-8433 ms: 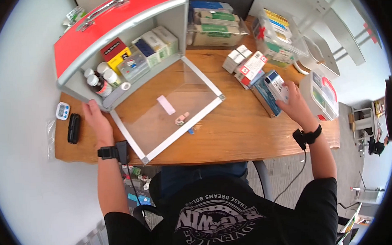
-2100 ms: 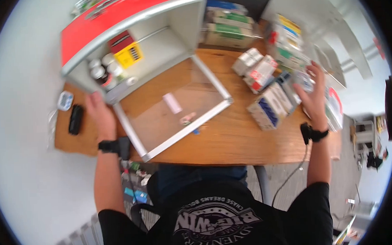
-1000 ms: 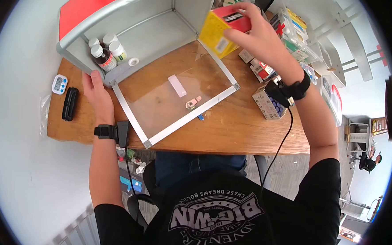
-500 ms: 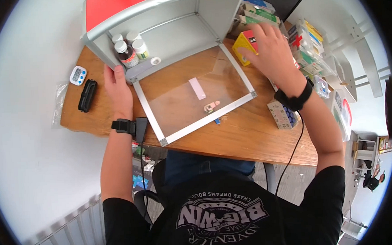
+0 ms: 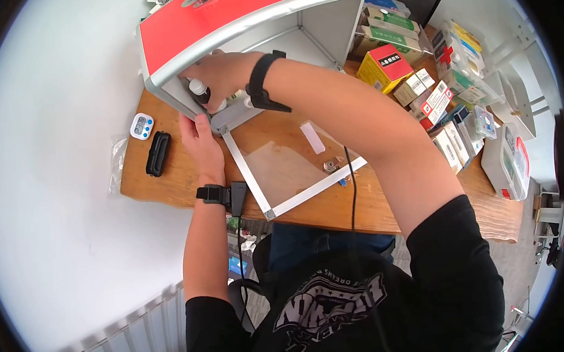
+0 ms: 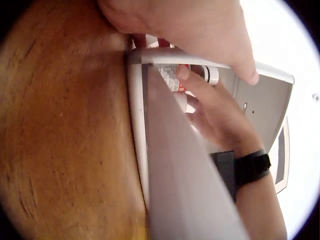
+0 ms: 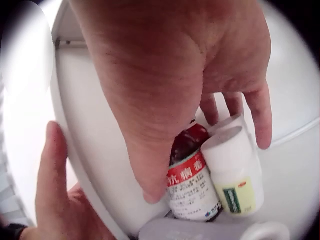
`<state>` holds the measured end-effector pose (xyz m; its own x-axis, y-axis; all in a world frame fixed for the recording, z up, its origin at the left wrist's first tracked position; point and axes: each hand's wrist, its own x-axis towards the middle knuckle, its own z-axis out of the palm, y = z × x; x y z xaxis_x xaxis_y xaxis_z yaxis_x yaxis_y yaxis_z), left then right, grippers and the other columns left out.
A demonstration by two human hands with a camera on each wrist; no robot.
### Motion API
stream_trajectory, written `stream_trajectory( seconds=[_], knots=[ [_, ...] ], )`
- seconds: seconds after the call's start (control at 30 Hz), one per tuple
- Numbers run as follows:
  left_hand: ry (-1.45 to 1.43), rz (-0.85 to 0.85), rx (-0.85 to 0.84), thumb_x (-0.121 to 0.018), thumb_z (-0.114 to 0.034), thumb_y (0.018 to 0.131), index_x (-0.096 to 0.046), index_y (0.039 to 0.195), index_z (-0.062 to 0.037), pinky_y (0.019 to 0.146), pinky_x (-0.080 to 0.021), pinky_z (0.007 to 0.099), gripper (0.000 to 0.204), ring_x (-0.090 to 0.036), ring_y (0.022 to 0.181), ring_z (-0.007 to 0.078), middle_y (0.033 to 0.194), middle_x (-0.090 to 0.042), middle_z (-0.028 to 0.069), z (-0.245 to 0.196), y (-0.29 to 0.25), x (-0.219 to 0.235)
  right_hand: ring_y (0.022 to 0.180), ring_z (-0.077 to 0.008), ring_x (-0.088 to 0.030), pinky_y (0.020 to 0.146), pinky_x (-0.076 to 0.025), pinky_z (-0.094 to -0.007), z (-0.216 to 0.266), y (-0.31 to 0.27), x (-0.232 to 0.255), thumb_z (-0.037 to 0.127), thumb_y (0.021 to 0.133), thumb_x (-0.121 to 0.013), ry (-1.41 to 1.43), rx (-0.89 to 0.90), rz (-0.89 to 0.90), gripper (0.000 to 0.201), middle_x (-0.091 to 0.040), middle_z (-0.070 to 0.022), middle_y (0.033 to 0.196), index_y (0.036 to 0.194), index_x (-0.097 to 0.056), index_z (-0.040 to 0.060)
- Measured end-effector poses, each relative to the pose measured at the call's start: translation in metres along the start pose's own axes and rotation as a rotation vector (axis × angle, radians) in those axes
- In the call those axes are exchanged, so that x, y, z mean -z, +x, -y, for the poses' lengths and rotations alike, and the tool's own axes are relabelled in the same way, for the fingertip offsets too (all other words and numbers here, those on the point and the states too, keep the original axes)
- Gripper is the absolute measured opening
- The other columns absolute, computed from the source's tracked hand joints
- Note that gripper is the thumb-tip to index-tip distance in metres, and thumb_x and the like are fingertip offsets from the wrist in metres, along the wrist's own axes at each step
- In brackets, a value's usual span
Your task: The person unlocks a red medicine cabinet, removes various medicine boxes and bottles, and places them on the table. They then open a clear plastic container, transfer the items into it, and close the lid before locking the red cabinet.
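My right hand [image 5: 222, 77] reaches into the open red-and-silver medicine case [image 5: 242, 15]. In the right wrist view its thumb overlaps the label of a brown medicine bottle [image 7: 194, 187], and its fingers reach down behind and beside a white pill bottle [image 7: 232, 175]. Another white bottle stands just behind that one, partly hidden. The thumb also shows across the brown bottle's label in the left wrist view, below its white cap [image 6: 214, 75]. My left hand [image 5: 203, 156] rests at the case's lower left corner, outside the wall. Toward me lies the case's clear-panelled door [image 5: 267, 205], folded down onto the table.
A yellow-and-red carton [image 5: 384, 65] stands right of the case, beside several medicine cartons [image 5: 436, 104]. Clear bins [image 5: 467, 58] and a white box with a red handle [image 5: 508, 164] are farther right. A timer [image 5: 142, 126] and black case [image 5: 158, 154] lie at left.
Cartons and a clear plastic box left the case for the table at right. My right hand set down the yellow-and-red carton, then swung left to the bottles. My left hand stays at the corner.
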<state>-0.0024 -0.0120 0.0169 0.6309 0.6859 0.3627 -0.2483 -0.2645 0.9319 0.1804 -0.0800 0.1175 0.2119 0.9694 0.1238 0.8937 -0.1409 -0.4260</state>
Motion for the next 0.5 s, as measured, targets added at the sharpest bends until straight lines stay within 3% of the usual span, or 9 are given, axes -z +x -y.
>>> stream_trajectory(
  seconds=[0.03,0.07,0.2,0.27,0.4,0.5],
  knots=[
    [-0.028,0.008,-0.004,-0.058,-0.026,0.11,-0.048,0.149,0.0058,0.112,-0.041,0.0349,0.051,-0.056,0.126,0.0198,0.138,-0.061,0.0112,0.0,-0.001,0.0,0.119,-0.042,-0.067,0.098,-0.058,-0.0469,-0.006,0.007,0.001,0.035,0.063,-0.094,0.078,0.056,0.084,0.099,-0.064,-0.022,0.137,0.151,-0.053,0.0151],
    [-0.056,0.015,-0.007,-0.058,-0.027,0.11,-0.048,0.149,0.0059,0.112,-0.041,0.0348,0.053,-0.055,0.127,0.0198,0.139,-0.061,0.0112,0.0,-0.001,-0.001,0.11,-0.0358,-0.073,0.092,-0.059,-0.0446,-0.011,0.012,0.001,0.032,0.062,-0.094,0.078,0.143,0.075,0.092,-0.073,-0.0198,0.12,0.145,-0.058,0.0145],
    [-0.022,-0.037,-0.091,-0.05,-0.032,0.113,-0.058,0.133,0.003,0.103,-0.044,0.0326,0.041,-0.057,0.114,0.0177,0.124,-0.065,0.0087,0.007,0.0,-0.006,0.112,-0.0336,-0.072,0.09,-0.059,-0.0449,-0.019,0.019,-0.001,0.032,0.065,-0.092,0.079,0.154,0.1,0.086,-0.075,-0.0193,0.116,0.142,-0.06,0.0133],
    [-0.01,-0.045,-0.118,-0.051,-0.032,0.113,-0.058,0.131,0.0026,0.101,-0.044,0.0319,0.04,-0.056,0.111,0.0167,0.121,-0.066,0.0077,0.008,0.0,-0.006,0.098,-0.03,-0.072,0.087,-0.056,-0.0402,-0.015,0.006,0.014,0.027,0.072,-0.086,0.026,0.044,0.109,0.065,-0.074,-0.0145,0.11,0.131,-0.066,0.0082],
    [0.018,-0.052,-0.102,-0.051,-0.032,0.113,-0.059,0.13,0.0024,0.099,-0.044,0.0315,0.039,-0.055,0.108,0.0158,0.118,-0.066,0.0071,0.009,-0.001,-0.005,0.11,-0.0343,-0.072,0.091,-0.057,-0.0418,-0.031,-0.018,0.04,0.035,0.071,-0.085,-0.006,-0.172,0.184,0.076,-0.075,-0.0199,0.117,0.139,-0.062,0.0115],
    [0.014,-0.072,-0.114,-0.052,-0.033,0.113,-0.059,0.129,0.0025,0.098,-0.044,0.0311,0.04,-0.055,0.107,0.0151,0.116,-0.066,0.007,0.007,0.0,-0.008,0.1,-0.0327,-0.073,0.082,-0.059,-0.0435,-0.047,-0.043,0.062,0.035,0.071,-0.084,-0.016,-0.277,0.184,0.072,-0.074,-0.0184,0.115,0.136,-0.064,0.0101]
  ],
)
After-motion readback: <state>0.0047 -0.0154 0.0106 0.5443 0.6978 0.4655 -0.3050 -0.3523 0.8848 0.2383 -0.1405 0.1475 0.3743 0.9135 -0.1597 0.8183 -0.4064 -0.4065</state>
